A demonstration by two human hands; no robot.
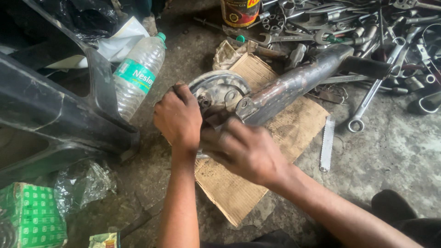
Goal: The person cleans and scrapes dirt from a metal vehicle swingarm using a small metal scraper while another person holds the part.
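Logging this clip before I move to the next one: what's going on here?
A person is crouched over a grimy round metal part with a long dark tube attached, lying on a flattened sheet of brown cardboard on a concrete floor. The left hand grips the round end; the right hand, blurred, presses at its underside. A clear plastic water bottle lies alongside, and a heap of steel wrenches sits beyond.

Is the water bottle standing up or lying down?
Lying down. The plastic bottle rests on its side on the floor, green cap pointing away, beside the left hand.
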